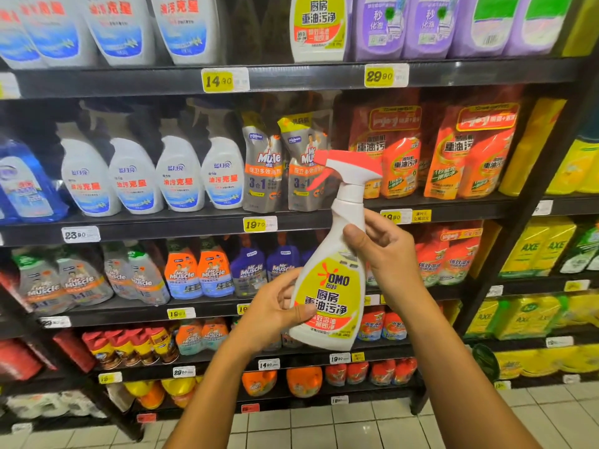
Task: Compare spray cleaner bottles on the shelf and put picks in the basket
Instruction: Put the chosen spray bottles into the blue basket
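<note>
Dark metal shelving [291,80] fills a supermarket aisle, tier upon tier, yellow and white price tags [224,80] clipped along each shelf's front edge. A black upright [531,202] divides two bays. Pale square floor tiles [356,426] reflect the overhead store lighting below.

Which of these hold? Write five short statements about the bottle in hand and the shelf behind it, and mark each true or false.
1. Both hands hold the OMO spray bottle. True.
2. The bottle's trigger head is blue. False: it is red and white.
3. The left hand grips the bottle's lower body, thumb across the label. True.
4. The right hand rests on the shelf. False: it holds the bottle below its neck.
5. A shopping basket shows beside the bottle. False: no basket is in view.
</note>
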A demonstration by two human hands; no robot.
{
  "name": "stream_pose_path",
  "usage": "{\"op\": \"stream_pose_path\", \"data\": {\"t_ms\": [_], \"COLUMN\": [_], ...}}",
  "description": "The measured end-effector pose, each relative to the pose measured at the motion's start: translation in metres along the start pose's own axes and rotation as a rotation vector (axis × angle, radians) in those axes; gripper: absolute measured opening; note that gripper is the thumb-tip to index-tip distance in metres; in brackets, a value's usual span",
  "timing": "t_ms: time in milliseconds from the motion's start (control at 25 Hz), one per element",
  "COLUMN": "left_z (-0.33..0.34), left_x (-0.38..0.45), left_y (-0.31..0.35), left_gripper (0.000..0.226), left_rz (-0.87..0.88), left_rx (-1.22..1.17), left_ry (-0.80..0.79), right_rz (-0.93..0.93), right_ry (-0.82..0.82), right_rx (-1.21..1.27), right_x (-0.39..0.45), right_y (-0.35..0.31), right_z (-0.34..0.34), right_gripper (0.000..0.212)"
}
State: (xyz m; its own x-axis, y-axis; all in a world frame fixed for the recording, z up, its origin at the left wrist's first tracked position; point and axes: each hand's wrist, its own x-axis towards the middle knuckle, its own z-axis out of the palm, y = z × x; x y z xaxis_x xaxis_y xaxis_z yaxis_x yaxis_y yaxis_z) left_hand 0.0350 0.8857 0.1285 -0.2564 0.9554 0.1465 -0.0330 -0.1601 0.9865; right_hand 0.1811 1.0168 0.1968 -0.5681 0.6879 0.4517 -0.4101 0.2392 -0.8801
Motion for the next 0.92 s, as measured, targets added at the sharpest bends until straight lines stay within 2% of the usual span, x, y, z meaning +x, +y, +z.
{"op": "stream_pose_path", "data": {"t_ms": [160,320,360,440,520,640,840,920], "left_z": [0.008,0.029,0.034,0.043,0.049,0.054,0.064,0.063], "left_x": [-0.002,-0.004,-0.004,-0.003,-0.002,0.000,0.004,0.004], "left_y": [-0.012,-0.021,-0.023,-0.025,-0.025,-0.024,-0.027,-0.030], "left_gripper": [0.072,0.066,0.067,0.083,0.095,0.092,0.096,0.086], "left_rz": [-0.024,-0.085,-0.115,-0.196,-0.252,-0.298,-0.298,-0.271], "left_rx": [-0.138,-0.561,-0.655,-0.764,-0.816,-0.853,-0.839,-0.815], "left_ry": [0.006,-0.095,-0.088,-0.045,-0.059,-0.057,-0.035,-0.013], "right_rz": [0.060,0.168,0.175,0.168,0.153,0.148,0.172,0.206], "right_ry": [-0.011,-0.075,-0.088,-0.060,0.006,0.060,0.041,0.025], "right_rx": [0.009,0.049,0.053,0.059,0.056,0.059,0.069,0.078], "right_x": [0.000,0.002,0.002,-0.001,-0.004,-0.008,-0.009,-0.008], "right_y": [0.000,0.001,0.002,0.003,0.002,-0.002,-0.003,0.001], "right_z": [-0.001,-0.001,0.000,0.001,0.000,-0.007,-0.018,-0.023], "right_gripper": [0.028,0.034,0.036,0.036,0.034,0.035,0.033,0.032]}}
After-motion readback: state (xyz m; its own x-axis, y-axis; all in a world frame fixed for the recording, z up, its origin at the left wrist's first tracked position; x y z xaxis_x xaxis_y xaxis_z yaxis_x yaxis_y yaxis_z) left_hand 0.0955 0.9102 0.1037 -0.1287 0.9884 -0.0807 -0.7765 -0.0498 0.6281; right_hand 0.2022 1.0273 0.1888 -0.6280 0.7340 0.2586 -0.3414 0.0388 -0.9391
